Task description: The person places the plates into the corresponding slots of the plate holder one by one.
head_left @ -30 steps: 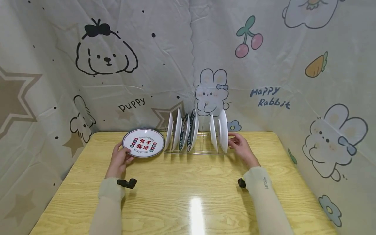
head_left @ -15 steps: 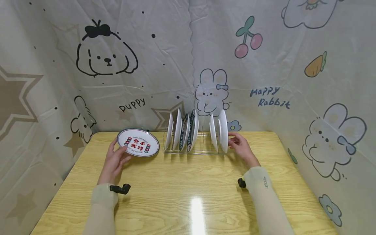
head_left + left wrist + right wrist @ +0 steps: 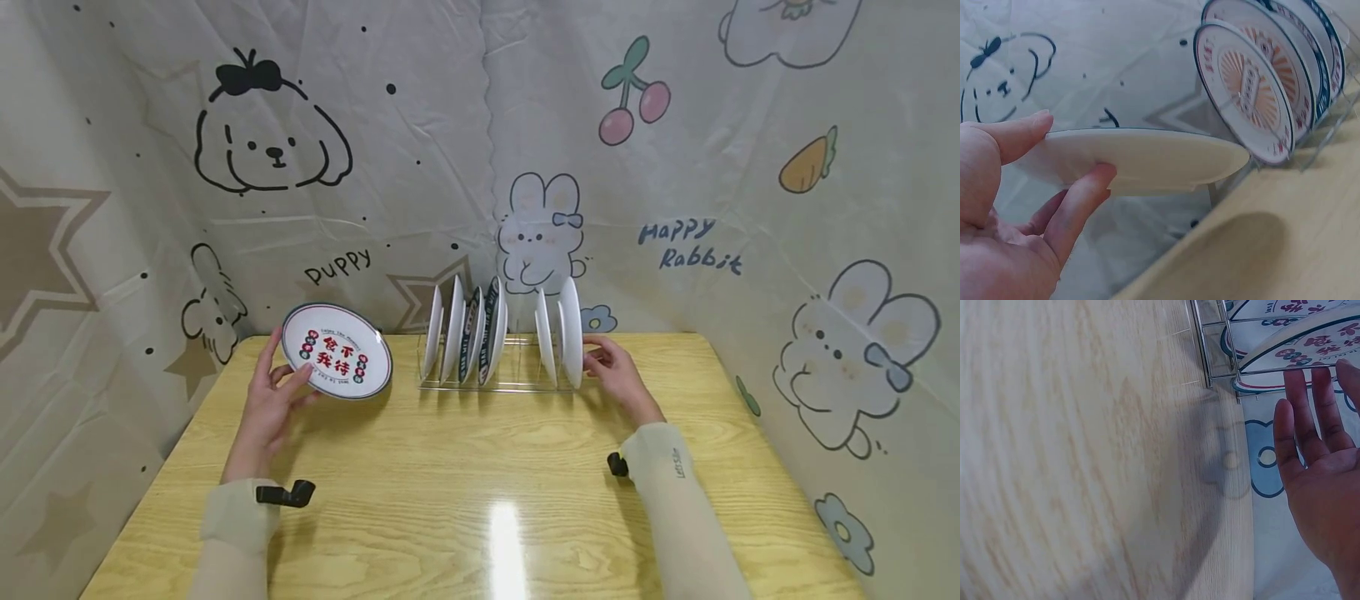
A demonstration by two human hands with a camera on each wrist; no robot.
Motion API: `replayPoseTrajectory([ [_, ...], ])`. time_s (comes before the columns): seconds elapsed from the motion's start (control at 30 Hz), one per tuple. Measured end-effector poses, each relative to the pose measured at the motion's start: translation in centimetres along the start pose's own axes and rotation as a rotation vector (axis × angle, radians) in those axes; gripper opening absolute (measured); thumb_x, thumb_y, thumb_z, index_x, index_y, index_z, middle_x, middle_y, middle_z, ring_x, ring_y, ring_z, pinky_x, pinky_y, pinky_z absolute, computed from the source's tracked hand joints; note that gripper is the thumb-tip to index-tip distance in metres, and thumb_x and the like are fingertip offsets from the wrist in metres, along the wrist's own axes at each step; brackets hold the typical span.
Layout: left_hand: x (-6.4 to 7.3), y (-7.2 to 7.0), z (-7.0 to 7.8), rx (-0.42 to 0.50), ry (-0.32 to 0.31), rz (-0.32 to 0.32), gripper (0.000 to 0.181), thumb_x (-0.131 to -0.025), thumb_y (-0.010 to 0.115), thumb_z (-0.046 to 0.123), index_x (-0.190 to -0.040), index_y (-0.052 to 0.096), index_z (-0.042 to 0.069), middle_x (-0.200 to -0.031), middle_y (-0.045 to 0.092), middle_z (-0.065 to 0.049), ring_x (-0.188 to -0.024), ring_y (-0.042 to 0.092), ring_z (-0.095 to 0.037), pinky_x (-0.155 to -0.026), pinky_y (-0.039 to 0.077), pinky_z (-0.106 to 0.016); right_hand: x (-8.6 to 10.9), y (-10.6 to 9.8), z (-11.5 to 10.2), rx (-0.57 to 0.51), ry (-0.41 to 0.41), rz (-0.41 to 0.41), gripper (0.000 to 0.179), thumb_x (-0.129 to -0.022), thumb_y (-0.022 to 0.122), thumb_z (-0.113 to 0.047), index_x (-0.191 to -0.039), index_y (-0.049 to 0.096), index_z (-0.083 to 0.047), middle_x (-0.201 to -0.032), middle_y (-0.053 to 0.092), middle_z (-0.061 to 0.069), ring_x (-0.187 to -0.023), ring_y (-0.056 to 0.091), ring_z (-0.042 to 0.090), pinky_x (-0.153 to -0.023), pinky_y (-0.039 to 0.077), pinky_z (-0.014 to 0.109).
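My left hand [image 3: 264, 408] holds a white plate [image 3: 337, 352] with red lettering by its left edge, thumb on the face and fingers beneath. In the left wrist view the plate [image 3: 1154, 156] shows side-on, raised over the table, its shadow below. My right hand [image 3: 618, 379] holds the right end of a wire dish rack [image 3: 517, 388]. In the right wrist view its fingertips and thumb meet at a rack wire, close to a plate [image 3: 1316, 347]. Exactly how the fingertips wrap the wire is hard to see.
Several plates [image 3: 432, 333] stand upright in the rack's left part, and others [image 3: 572, 333] at its right end, with a gap between. The wooden table [image 3: 465, 467] ends at a printed cloth backdrop [image 3: 420, 167], which also runs along both sides.
My left hand has carried the plate left, away from the rack, and tilted its face more toward the head camera. My right hand and the rack have stayed put.
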State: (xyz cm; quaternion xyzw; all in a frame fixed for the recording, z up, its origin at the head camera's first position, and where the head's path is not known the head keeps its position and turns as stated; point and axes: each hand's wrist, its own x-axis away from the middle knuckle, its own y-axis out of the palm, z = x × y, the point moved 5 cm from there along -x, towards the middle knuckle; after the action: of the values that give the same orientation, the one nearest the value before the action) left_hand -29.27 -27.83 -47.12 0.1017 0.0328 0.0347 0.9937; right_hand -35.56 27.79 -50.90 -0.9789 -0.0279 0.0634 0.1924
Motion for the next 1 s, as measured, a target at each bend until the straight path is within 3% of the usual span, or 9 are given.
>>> replayPoseTrajectory([
  [0.33,1.0,2.3,3.2,-0.011,0.113,0.005,0.083,-0.098,0.069,0.004,-0.162,0.027,0.037,-0.127,0.054,-0.006,-0.097,0.068,-0.010,-0.075,0.064,-0.030,0.0,0.0,-0.1,0.024,-0.007,-0.007,0.039,-0.107,0.052,-0.003,-0.146,0.051,0.002,-0.116,0.067,0.031,-0.087,0.065,0.006,-0.091,0.060,0.041],
  [0.57,2.0,5.1,5.8,-0.033,0.237,-0.035,0.081,-0.099,0.066,0.000,-0.162,0.027,0.032,-0.133,0.052,-0.009,-0.105,0.068,-0.013,-0.075,0.064,-0.029,0.0,0.0,0.0,0.016,0.002,-0.001,0.039,-0.107,0.051,-0.003,-0.146,0.050,0.001,-0.116,0.066,0.030,-0.089,0.066,0.008,-0.093,0.060,0.042],
  [0.8,2.8,7.8,7.5,-0.009,0.282,-0.066,0.081,-0.099,0.064,-0.003,-0.162,0.027,0.032,-0.137,0.049,-0.010,-0.111,0.067,-0.015,-0.078,0.064,-0.028,0.0,0.0,0.2,0.009,0.013,0.000,0.038,-0.108,0.051,-0.003,-0.146,0.051,0.001,-0.116,0.066,0.030,-0.095,0.068,0.020,-0.096,0.058,0.051],
  [1.0,3.2,10.3,8.4,-0.030,0.304,-0.086,0.083,-0.098,0.064,-0.006,-0.162,0.027,0.032,-0.135,0.053,-0.008,-0.111,0.067,-0.014,-0.079,0.064,-0.028,0.2,0.0,-0.2,-0.010,0.029,-0.002,0.040,-0.107,0.052,-0.004,-0.147,0.051,0.000,-0.116,0.067,0.026,-0.091,0.066,0.010,-0.091,0.059,0.035],
])
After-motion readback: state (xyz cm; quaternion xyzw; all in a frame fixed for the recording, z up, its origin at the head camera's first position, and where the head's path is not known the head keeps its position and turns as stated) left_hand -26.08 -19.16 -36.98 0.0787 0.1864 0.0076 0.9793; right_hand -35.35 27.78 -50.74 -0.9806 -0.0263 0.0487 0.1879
